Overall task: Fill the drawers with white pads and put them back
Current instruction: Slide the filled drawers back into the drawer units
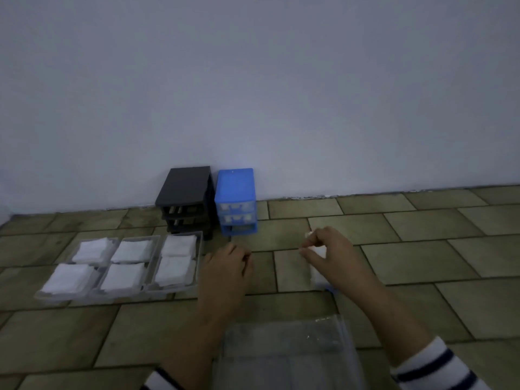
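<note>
Three clear drawers [121, 266] are lying side by side on the tiled floor [422, 249], each holding two stacks of white pads [128, 250]. Just behind them, against the wall [253, 80], a black cabinet [185, 201] is standing with its slots open, and a blue cabinet [236, 201] is sitting right beside it with two clear drawers in place and its lowest slot open.

The right hand [329, 251] is hovering over the floor, its grip pinching a white pad [319, 253] between thumb and fingertips. The left hand [226, 266] is hanging near the rightmost drawer with its fingers loosely curled and its grip released, holding nothing. A clear plastic bag [287, 353] is lying on the floor between the two forearms, near the camera. Striped sleeves [430, 364] are showing at both wrists.
</note>
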